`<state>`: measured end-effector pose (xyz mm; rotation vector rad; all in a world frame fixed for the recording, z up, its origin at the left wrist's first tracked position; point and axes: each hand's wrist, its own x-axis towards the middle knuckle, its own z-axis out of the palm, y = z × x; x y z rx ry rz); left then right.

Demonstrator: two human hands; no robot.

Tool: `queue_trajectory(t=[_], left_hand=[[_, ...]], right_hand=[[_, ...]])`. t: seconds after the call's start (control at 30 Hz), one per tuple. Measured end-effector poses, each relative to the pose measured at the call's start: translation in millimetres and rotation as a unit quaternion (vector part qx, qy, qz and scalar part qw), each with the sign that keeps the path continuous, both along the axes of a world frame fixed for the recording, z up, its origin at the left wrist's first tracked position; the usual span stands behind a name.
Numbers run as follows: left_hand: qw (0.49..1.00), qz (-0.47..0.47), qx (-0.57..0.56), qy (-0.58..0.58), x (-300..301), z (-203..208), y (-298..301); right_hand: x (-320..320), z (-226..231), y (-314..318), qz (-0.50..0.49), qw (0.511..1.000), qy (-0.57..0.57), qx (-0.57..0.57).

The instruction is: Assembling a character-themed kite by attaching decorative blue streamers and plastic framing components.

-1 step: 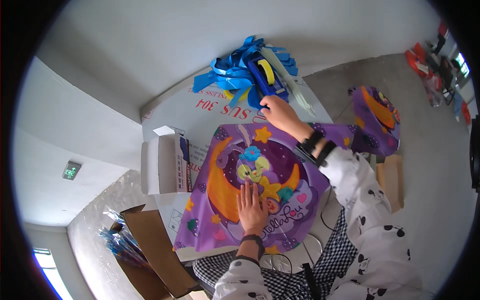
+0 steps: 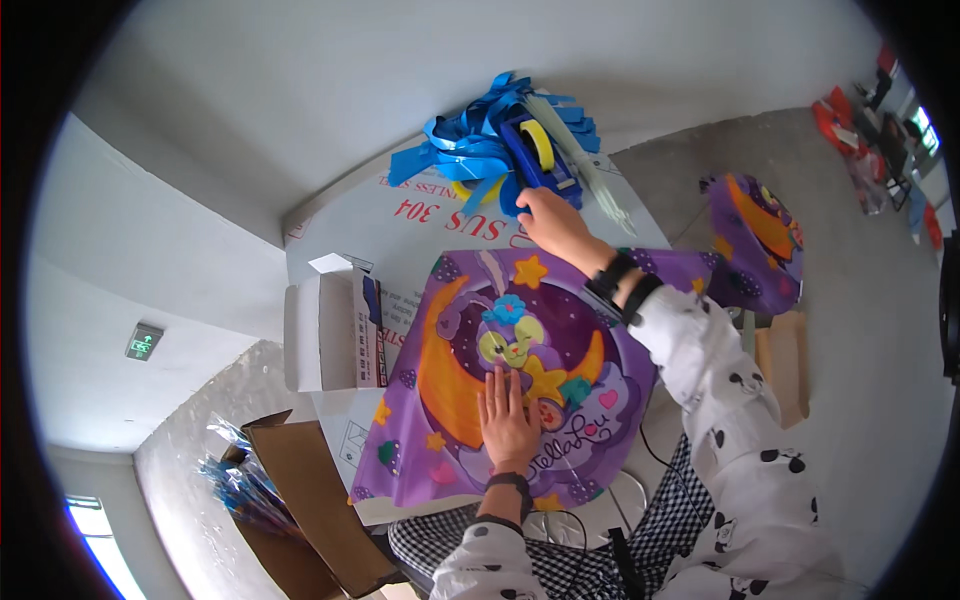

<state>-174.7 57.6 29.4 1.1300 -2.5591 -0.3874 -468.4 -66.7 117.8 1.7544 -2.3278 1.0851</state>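
The counter (image 2: 345,232) bears a spread purple cartoon-printed sheet (image 2: 520,300), with blue strips (image 2: 468,140) and a tape dispenser (image 2: 546,178) beyond. The left hand (image 2: 510,428) lies flat on the sheet, fingers slightly parted; the right hand (image 2: 556,224) curls by the dispenser's near end, whether pinching anything I cannot tell.

Lettering marks tabletop (image 2: 340,232), purple sheet (image 2: 560,345), white box (image 2: 337,330); an arrow, green sign (image 2: 144,342).

On the table (image 2: 350,222) lies a sheet (image 2: 548,335) — a box (image 2: 338,330) to its left, tape dispenser (image 2: 542,160) and ribbons (image 2: 468,145) behind it.
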Motion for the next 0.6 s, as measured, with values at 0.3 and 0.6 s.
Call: queue_trajectory(t=[0.3,0.6], left_hand=[[0.999,0.003,0.037,0.004,2.9,1.6,-5.2],[0.999,0.0,0.046,0.024,4.2,3.3,-8.2]], right_hand=[[-2.7,-47.3,-93.1,-0.094,0.966,0.242,0.019],[-23.9,-52.9,-105.9,-0.187,0.927,0.32,0.061]])
